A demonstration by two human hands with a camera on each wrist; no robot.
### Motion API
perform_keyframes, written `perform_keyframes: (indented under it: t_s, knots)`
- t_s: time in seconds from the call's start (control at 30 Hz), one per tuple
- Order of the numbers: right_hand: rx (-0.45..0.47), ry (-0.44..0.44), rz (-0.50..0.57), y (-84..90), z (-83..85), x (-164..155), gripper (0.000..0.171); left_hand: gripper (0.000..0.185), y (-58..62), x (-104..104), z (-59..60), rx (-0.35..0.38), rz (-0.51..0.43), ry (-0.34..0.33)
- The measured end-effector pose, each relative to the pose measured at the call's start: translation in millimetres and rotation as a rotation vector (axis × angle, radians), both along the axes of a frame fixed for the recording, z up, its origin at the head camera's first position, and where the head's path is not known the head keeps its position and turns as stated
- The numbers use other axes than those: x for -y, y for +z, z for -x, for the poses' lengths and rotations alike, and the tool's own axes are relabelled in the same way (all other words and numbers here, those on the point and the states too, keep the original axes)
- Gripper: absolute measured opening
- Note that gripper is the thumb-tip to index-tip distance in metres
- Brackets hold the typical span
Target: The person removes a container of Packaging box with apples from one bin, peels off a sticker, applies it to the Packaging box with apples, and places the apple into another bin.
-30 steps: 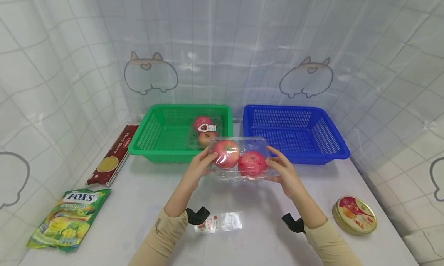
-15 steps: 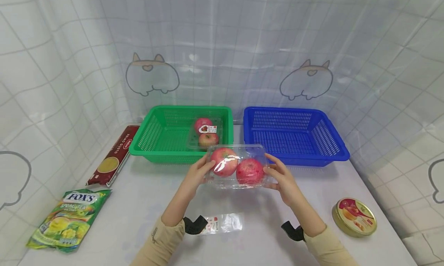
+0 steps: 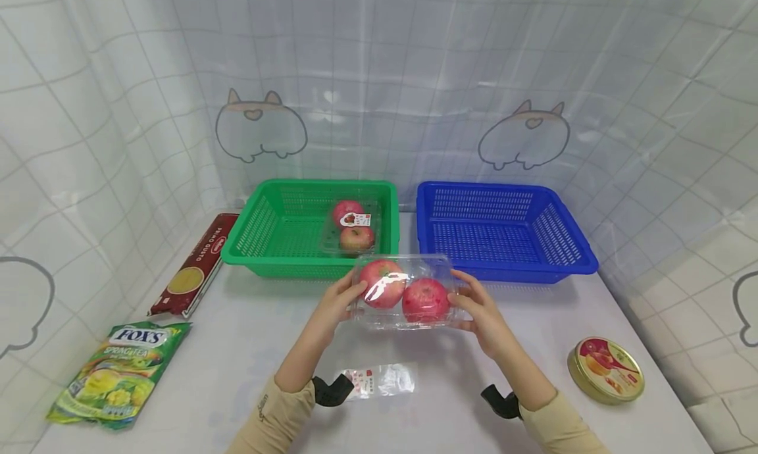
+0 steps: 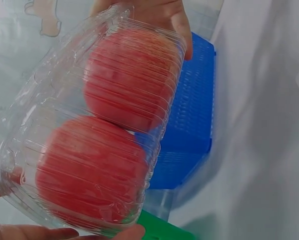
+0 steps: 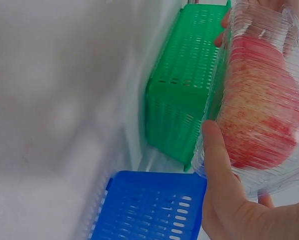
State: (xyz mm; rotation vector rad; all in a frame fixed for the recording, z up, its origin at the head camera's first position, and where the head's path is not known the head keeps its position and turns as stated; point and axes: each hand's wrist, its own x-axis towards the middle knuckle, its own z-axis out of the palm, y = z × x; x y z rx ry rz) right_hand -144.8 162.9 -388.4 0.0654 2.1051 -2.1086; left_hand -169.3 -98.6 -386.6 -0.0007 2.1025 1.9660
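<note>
A white tabletop [image 3: 237, 349] sits inside pale tiled curtains printed with cartoon animals; at its far edge stand a green basket [image 3: 260, 233] on the left and a blue basket [image 3: 568, 243] on the right. You hold a clear plastic clamshell [image 3: 405, 293] above the table, just in front of the gap between the baskets; two red apples [image 3: 424, 300] lie side by side inside it. Your left hand [image 3: 335, 301] grips the left end, fingers curled round the shell; your right hand [image 3: 481, 309] grips the right end, thumb [image 5: 217, 165] pressed against the side wall. Expect the pack to feel moderately heavy from the fruit; the thin ribbed plastic looks slick and likely to flex or crackle under pressure, so the ends, where you already hold it, seem the firmest place. The green basket already contains a similar apple pack [image 3: 351, 227]; a small clear wrapper [image 3: 381, 379] lies on the table below your wrists.
</note>
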Motion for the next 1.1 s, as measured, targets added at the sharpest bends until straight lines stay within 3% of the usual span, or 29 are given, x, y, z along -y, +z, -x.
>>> perform_keyframes:
  t_s: [1.1]
  knots:
    - [0.068, -0.018, 0.014, -27.7, -2.0, 0.9, 0.058, 0.062, -29.8, -7.0, -0.4, 0.052, 0.039, 0.001]
